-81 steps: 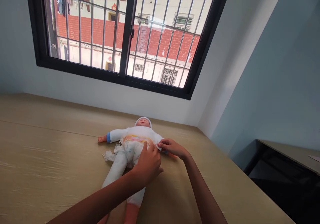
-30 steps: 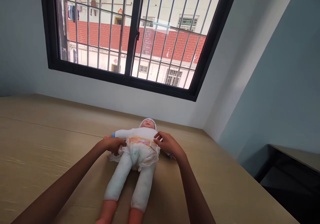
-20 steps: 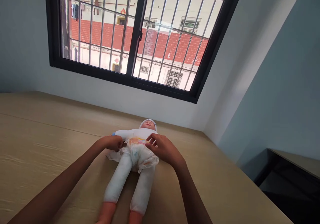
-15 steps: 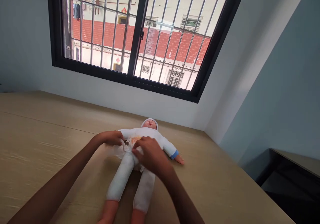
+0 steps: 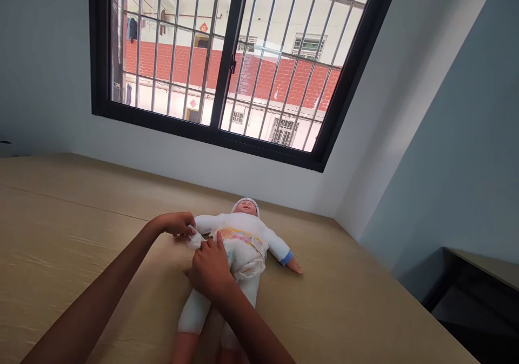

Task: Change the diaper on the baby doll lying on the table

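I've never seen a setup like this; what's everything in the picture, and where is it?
Baby doll in a white suit: one, pink face, blue cuff, lying face-up mid-table
White diaper with coloured waistband: one, around the doll's hips
White patterned cap: one, on its head
Wood-look tabletop: one, tan, under the doll
Black-framed window: one, above the table
Metal bars: many, silvery, across the window
Brick-banded building: one, red and pale, outside
Hanging clothes: several, mostly dark, outside at left
Walls: at least two, whitish and blue-grey, behind and right
Dark furniture: one, black, far right
Left hand: one, bare, pinching the diaper's side
Right hand: one, bare, at the diaper's front
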A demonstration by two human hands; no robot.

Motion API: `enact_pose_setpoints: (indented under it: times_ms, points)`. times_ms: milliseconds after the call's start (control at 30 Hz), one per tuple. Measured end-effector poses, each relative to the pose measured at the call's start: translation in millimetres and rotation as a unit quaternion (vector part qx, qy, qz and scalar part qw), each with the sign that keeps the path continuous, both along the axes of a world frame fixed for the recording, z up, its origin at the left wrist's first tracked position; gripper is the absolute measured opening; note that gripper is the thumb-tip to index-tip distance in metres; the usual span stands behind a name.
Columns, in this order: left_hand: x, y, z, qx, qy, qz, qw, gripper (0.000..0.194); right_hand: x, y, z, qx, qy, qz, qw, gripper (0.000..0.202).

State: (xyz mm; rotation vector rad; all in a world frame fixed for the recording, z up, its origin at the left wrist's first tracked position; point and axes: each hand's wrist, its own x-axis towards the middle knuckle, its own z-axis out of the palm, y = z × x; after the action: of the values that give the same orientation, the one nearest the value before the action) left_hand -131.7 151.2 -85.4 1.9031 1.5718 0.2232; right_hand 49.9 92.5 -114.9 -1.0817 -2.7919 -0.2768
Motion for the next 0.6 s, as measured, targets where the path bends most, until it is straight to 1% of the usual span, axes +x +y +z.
enact_pose_setpoints:
  times_ms: [133, 233, 300, 367, 433, 533, 600]
  points:
    - [-3, 1, -2.9, -0.009, 0.002, 0.014, 1.0, 0.031, 15, 2, 5.7, 0.026, 0.053, -0.009, 0.998, 0.039]
    - [-4, 0, -2.8, -0.017, 0.001, 0.021, 1.0, 0.027, 21, 8, 9.0, 0.041, 0.08, -0.052, 0.995, 0.042]
    - [-4, -1, -1.5, -0.02, 0.002, 0.024, 1.0, 0.029, 23, 13, 9.9, 0.045, 0.092, -0.085, 0.991, 0.046]
    - [-2, -2, 0.6, -0.023, -0.001, 0.021, 1.0, 0.032, 24, 15, 10.7, 0.038, 0.105, -0.101, 0.989, 0.047]
    - [0, -3, 3.2, -0.026, -0.01, 0.013, 1.0, 0.031, 24, 14, 12.0, 0.025, 0.125, -0.088, 0.988, 0.042]
    - [3, -5, 7.3, -0.03, -0.027, -0.002, 0.999, 0.028, 23, 7, 13.3, -0.011, 0.149, -0.013, 0.989, 0.029]
    - [4, -6, 9.2, -0.03, -0.036, -0.007, 0.999, 0.027, 22, 1, 12.4, -0.041, 0.14, 0.036, 0.989, 0.027]
